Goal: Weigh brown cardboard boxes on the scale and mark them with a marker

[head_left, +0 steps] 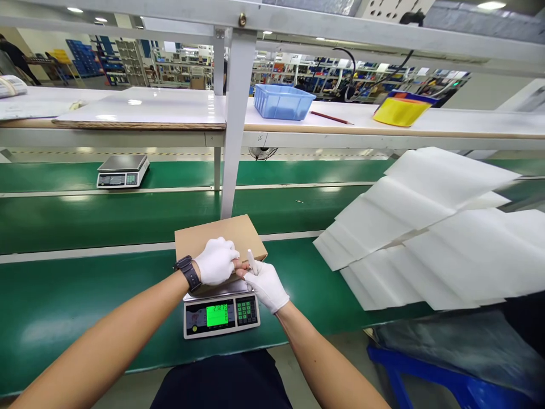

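Observation:
A closed brown cardboard box [213, 230] rests tilted on a digital scale [222, 319] with a lit green display. My left hand [217, 261], in a white glove with a black watch at the wrist, is over the box with its fingers curled. My right hand [267, 286], also gloved in white, meets it at the box's near right side; one white finger points up. Bare fingertips show between the two hands, pressed close together. Whatever they may hold is too small or hidden to make out.
White foam sheets [426, 227] lie fanned out on the green belt to the right. A second scale [123, 170] stands at the far left. Above, a shelf carries a blue bin [283, 102], a red pencil [331, 117] and a yellow container [400, 110]. A metal post [237, 113] rises behind the box.

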{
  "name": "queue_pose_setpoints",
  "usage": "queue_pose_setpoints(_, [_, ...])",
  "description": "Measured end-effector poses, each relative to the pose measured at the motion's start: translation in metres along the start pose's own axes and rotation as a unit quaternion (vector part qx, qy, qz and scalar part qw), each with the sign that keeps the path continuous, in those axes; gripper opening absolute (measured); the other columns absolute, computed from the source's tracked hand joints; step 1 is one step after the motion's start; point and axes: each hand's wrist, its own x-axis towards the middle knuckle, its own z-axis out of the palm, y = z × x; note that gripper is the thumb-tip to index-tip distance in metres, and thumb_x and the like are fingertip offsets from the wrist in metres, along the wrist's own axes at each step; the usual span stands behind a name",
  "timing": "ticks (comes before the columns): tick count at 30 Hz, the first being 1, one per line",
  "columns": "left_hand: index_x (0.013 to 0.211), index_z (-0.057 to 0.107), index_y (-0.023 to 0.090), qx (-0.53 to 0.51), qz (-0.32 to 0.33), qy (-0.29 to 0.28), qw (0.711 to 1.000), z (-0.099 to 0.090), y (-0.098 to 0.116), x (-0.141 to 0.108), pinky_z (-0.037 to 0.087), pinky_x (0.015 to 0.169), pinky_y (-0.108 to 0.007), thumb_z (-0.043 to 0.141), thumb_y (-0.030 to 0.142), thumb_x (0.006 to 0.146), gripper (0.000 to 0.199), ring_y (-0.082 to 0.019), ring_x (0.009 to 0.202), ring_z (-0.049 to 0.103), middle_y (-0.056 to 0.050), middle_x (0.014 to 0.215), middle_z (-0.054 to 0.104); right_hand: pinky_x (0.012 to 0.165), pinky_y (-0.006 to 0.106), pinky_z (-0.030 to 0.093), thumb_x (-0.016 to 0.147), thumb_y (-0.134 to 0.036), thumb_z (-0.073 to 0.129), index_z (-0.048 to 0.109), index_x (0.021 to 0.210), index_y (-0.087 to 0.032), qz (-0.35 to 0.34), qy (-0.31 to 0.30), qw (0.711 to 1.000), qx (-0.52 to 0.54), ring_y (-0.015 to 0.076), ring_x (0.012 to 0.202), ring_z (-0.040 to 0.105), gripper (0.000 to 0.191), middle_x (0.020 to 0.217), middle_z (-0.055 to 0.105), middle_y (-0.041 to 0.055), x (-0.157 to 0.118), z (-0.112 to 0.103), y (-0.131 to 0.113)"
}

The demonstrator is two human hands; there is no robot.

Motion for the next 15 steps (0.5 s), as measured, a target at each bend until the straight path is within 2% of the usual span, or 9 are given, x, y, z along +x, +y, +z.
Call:
queue_pose_setpoints(3, [0.071, 0.061, 0.019, -0.076, -0.026, -0.006, 0.997, -0.004, -0.004, 0.005, 0.039, 0.069, -0.036, 0.038, 0.028, 0.094, 0.033, -0.021, 0.075, 0.054, -0.005, 0.081, 0.064, 0.046, 0.025, 0.036, 0.068, -0.045, 0.067, 0.059, 0.074, -0.019, 0.006, 0.001, 1.000, 0.016, 0.0119, 0.044, 0.042, 0.028, 0.049, 0.048, -0.0049, 0.000, 0.003, 0.000])
queue_pose_setpoints(6, [0.076, 0.064, 0.019, -0.118, -0.088, 0.025, 0.989, -0.009, -0.012, 0.007, 0.043, 0.076, -0.035, 0.037, 0.031, 0.096, 0.036, -0.021, 0.082, 0.057, -0.006, 0.088, 0.067, 0.046, 0.024, 0.035, 0.070, -0.045, 0.064, 0.058, 0.073, -0.019, 0.009, -0.002, 1.000, 0.005, 0.0111, 0.044, 0.042, 0.027, 0.049, 0.046, -0.0053, -0.002, 0.005, -0.001])
queue_pose_setpoints(8, [0.089, 0.069, 0.019, -0.079, -0.111, 0.061, 0.989, -0.009, -0.023, 0.005, 0.045, 0.086, -0.036, 0.042, 0.033, 0.095, 0.031, -0.023, 0.094, 0.059, -0.006, 0.103, 0.068, 0.046, 0.023, 0.034, 0.072, -0.044, 0.062, 0.057, 0.071, -0.019, 0.008, -0.006, 1.000, 0.000, 0.0104, 0.045, 0.041, 0.026, 0.049, 0.046, -0.0051, -0.002, 0.005, -0.003])
queue_pose_setpoints(10, [0.109, 0.068, 0.019, -0.015, -0.112, 0.084, 0.990, -0.007, -0.037, 0.001, 0.043, 0.097, -0.040, 0.047, 0.040, 0.093, 0.034, -0.027, 0.110, 0.056, -0.007, 0.124, 0.063, 0.046, 0.023, 0.032, 0.071, -0.042, 0.061, 0.056, 0.068, -0.019, 0.013, -0.008, 1.000, 0.004, 0.0097, 0.044, 0.040, 0.024, 0.049, 0.046, -0.0049, -0.002, 0.006, -0.007])
queue_pose_setpoints(12, [0.125, 0.062, 0.017, 0.039, -0.120, 0.083, 0.988, -0.003, -0.051, -0.004, 0.039, 0.104, -0.045, 0.048, 0.053, 0.090, 0.051, -0.033, 0.123, 0.050, -0.013, 0.140, 0.053, 0.045, 0.023, 0.031, 0.069, -0.041, 0.061, 0.055, 0.065, -0.019, 0.025, -0.005, 1.000, 0.004, 0.0095, 0.043, 0.038, 0.023, 0.047, 0.045, -0.0049, -0.002, 0.007, -0.011])
queue_pose_setpoints(15, [0.137, 0.053, 0.016, 0.048, -0.146, 0.047, 0.987, 0.001, -0.064, -0.006, 0.039, 0.106, -0.048, 0.041, 0.067, 0.088, 0.072, -0.035, 0.128, 0.048, -0.017, 0.144, 0.048, 0.044, 0.024, 0.030, 0.065, -0.037, 0.061, 0.053, 0.061, -0.019, 0.051, 0.009, 0.999, -0.006, 0.0100, 0.042, 0.037, 0.020, 0.044, 0.043, -0.0048, 0.000, 0.008, -0.016])
